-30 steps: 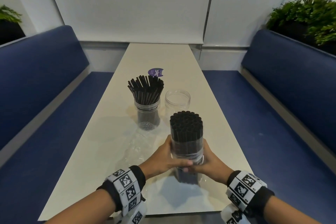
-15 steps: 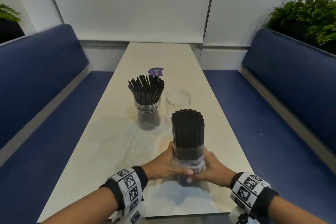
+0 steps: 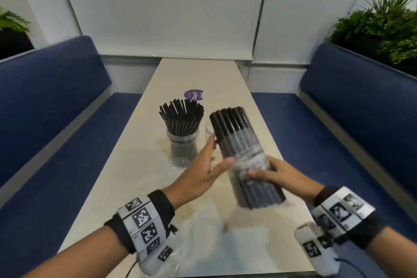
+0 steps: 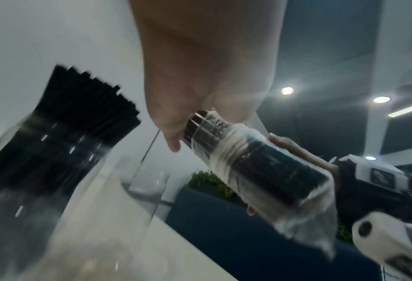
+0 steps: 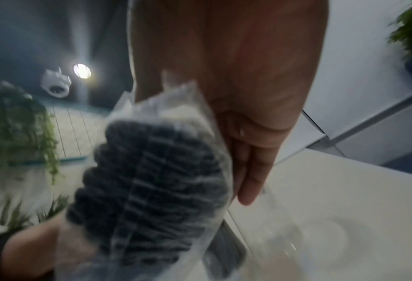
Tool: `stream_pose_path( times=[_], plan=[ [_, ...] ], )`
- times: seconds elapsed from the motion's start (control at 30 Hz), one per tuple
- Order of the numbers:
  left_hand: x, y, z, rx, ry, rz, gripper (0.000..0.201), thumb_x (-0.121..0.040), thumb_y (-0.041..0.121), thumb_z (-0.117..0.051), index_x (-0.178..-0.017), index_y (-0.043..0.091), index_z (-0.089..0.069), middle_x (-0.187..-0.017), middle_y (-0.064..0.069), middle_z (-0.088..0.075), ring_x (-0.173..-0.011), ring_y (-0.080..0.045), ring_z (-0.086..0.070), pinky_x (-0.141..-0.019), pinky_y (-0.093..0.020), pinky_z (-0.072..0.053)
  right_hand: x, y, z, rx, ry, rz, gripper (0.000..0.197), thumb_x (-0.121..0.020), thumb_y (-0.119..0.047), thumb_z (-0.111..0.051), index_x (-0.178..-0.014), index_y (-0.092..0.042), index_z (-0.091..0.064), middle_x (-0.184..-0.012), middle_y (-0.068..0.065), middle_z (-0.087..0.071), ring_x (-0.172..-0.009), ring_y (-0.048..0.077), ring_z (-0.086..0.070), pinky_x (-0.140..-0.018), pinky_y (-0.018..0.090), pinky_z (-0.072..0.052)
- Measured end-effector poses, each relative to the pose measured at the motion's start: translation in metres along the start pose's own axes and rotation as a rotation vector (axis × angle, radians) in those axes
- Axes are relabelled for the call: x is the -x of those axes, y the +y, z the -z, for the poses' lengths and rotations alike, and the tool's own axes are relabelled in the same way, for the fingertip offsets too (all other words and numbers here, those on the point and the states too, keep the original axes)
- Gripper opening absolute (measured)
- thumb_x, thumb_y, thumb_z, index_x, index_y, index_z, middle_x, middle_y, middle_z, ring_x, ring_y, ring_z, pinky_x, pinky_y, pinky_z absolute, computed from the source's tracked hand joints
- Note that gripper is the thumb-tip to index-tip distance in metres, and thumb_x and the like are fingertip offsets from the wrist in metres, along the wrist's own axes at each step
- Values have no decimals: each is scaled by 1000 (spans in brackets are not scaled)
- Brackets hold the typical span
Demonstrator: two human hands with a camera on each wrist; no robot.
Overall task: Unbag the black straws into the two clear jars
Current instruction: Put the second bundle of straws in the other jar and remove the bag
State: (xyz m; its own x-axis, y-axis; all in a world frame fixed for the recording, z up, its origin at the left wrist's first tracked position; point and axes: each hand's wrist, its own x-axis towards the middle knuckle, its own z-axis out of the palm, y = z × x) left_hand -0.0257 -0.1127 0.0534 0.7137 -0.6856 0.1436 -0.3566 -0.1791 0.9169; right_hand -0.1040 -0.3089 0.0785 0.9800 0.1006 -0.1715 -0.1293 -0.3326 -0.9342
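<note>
Booth table [image 3: 140, 187] stretching away between blue benches [image 3: 45, 106], right hand [image 3: 284, 176] gripping bagged straws [image 3: 246, 156] tilted above it, left hand [image 3: 203, 171] spread flat against them, full jar [image 3: 182, 142] and empty jar [image 3: 208, 127] standing beyond, purple sticker [image 3: 193, 95] lying farther back.

The pale counter [image 3: 140, 178] carries a straw-filled jar [image 3: 183, 142], an empty jar [image 3: 208, 127], a purple sticker [image 3: 193, 95] and crumpled clear plastic [image 3: 194, 237].
</note>
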Motion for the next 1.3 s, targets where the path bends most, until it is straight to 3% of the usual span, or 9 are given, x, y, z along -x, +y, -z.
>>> stream_pose_path(
  times=[0.17,0.33,0.43,0.5,0.57,0.67,0.77,1.03,1.3],
  plan=[
    [-23,34,31,-629,232,-299,92,-81,29,-68,-148,26,-4,-159,1,-3,-146,-11,0,-119,-25,-6,-17,-48,41,-67,26,-79,55,-72,-48,-67,-116,-17,-57,-109,7,-71,-99,24,-68,-88,36,-53],
    [-65,58,44,-946,-1,-400,107,-70,38,-77,-148,26,-5,-159,-1,-8,-147,-20,-2,-118,-35,-5,-41,-89,62,-90,-85,-160,46,-87,-45,-43,-124,-18,-50,-95,0,-68,-82,13,-67,-69,23,-54],
    [-86,61,48,-712,-94,-320,101,-69,27,-81,-146,24,-15,-149,-2,-35,-135,-22,-35,-113,-38,-31,-53,-106,73,-38,-96,-123,58,-83,-51,-43,-121,-8,-54,-96,8,-69,-81,19,-67,-72,29,-57],
    [-95,61,58,-465,-97,-208,98,-69,18,-81,-144,22,-18,-138,5,-46,-118,-12,-50,-97,-20,-46,-63,-111,81,5,-63,-128,59,-83,-54,-44,-113,-4,-56,-96,22,-68,-74,26,-68,-74,37,-58],
    [-105,59,69,-334,-64,-131,95,-68,18,-81,-142,18,-22,-131,5,-51,-103,-1,-53,-86,-8,-47,-73,-116,88,24,66,-140,69,-87,-65,-28,-116,-7,-51,-93,22,-64,-76,30,-65,-82,43,-55],
    [-122,53,79,-263,13,-95,93,-66,29,-83,-140,19,-27,-134,2,-53,-112,-9,-53,-101,-30,-46,-86,-124,83,46,171,-46,73,-84,-70,-21,-134,-19,-37,-117,13,-52,-105,32,-54,-93,51,-49],
    [-137,49,82,-217,7,-72,92,-66,30,-82,-140,19,-28,-136,0,-51,-121,-14,-50,-103,-35,-43,-99,-125,71,-29,130,39,69,-84,-69,-26,-141,-28,-27,-143,8,-37,-126,32,-42,-101,55,-40],
    [-157,47,86,-90,72,18,83,-70,28,-79,-135,14,-30,-129,-2,-51,-119,-15,-50,-105,-37,-42,-134,-119,63,-67,259,110,57,-85,-53,-52,-132,-26,-35,-125,1,-55,-105,25,-59,-91,54,-49],
    [-155,39,79,-21,14,34,47,-81,17,-70,-124,14,-51,-124,-10,-62,-115,-20,-59,-101,-37,-48,-158,-97,55,-2,259,-16,62,-85,-45,-56,-136,-22,-28,-137,7,-47,-120,32,-50,-94,53,-44]
  ],
)
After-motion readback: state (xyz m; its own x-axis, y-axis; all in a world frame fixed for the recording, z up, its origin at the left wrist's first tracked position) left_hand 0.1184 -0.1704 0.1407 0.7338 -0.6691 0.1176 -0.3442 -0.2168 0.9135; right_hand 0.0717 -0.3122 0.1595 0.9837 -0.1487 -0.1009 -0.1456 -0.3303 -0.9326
